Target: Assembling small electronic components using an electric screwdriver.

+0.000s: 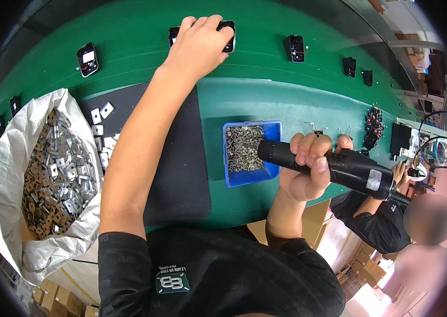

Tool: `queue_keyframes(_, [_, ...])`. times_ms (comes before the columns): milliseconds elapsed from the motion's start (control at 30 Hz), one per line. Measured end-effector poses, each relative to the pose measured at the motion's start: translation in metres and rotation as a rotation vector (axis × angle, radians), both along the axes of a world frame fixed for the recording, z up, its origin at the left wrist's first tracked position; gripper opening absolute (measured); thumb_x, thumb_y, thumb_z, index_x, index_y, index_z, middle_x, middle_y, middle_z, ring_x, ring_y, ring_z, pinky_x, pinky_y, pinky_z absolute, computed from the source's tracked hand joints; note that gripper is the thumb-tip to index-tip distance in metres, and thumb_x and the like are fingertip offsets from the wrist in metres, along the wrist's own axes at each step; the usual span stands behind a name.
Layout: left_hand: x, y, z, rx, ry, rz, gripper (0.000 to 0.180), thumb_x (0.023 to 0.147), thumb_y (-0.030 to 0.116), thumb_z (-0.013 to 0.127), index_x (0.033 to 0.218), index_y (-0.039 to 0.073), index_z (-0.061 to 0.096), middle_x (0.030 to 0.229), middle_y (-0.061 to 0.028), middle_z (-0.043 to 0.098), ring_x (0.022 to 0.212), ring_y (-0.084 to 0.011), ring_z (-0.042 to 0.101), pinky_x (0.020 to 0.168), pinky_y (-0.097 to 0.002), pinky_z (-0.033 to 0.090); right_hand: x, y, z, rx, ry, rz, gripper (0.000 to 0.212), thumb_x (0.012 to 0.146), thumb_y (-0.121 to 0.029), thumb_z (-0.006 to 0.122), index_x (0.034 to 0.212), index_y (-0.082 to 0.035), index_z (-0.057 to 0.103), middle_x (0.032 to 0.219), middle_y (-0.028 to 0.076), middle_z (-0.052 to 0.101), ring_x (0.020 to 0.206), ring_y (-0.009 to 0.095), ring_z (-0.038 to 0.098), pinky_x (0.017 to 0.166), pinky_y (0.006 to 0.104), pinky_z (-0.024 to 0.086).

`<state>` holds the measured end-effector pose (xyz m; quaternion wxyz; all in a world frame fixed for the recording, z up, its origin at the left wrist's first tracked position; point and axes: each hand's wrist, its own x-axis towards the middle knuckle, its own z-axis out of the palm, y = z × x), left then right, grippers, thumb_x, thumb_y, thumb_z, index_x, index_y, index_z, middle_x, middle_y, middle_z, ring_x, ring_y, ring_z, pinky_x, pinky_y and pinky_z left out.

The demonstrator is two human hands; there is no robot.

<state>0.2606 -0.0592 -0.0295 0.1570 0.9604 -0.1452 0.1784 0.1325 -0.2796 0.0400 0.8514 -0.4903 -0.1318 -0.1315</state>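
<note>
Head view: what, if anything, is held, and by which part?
Right hand: corded electric screwdriver, by its black body. Left hand: over a black casing; grip unclear.

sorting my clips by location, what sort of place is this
Probably a factory assembly line: black housings sit spaced along a green strip, a blue bin of small metal parts is close by, and the right hand holds a black tool.

Count: 1 handheld power screwdriver (353,172), 1 blue bin (247,179), 1 white woven sack (6,211), 1 black mat (181,177), 1 co-worker (384,224) at right. Black housings (296,48), far side: 1 under left hand (198,46), 3 to its right. Screws (243,149), metal plates (65,179): too many to count.
</note>
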Motion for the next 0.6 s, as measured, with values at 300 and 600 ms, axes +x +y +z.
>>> queue_keyframes(300, [-0.173,-0.005,0.044,-0.271,0.138,0.12,0.029,0.064,0.02,0.083,0.076,0.007,0.061,0.129,-0.017,0.057,0.113,-0.0306,0.057,0.095,-0.0459,0.036,-0.014,-0.027,0.01,0.096,-0.073,0.124,0.048,0.085,-0.011,0.064,0.128,-0.015,0.044,0.071,-0.003,0.043,0.064,0.01,0.046,0.065,0.0281,0.037])
queue_keyframes(600, [-0.238,0.013,0.044,-0.233,0.294,0.226,0.036,0.06,0.015,0.085,0.083,0.008,0.058,0.135,-0.0178,0.052,0.118,-0.029,0.054,0.093,-0.0433,0.033,-0.019,-0.024,0.007,0.085,-0.058,0.173,0.046,0.086,-0.014,0.066,0.126,-0.014,0.044,0.071,-0.004,0.045,0.063,0.009,0.045,0.067,0.027,0.036])
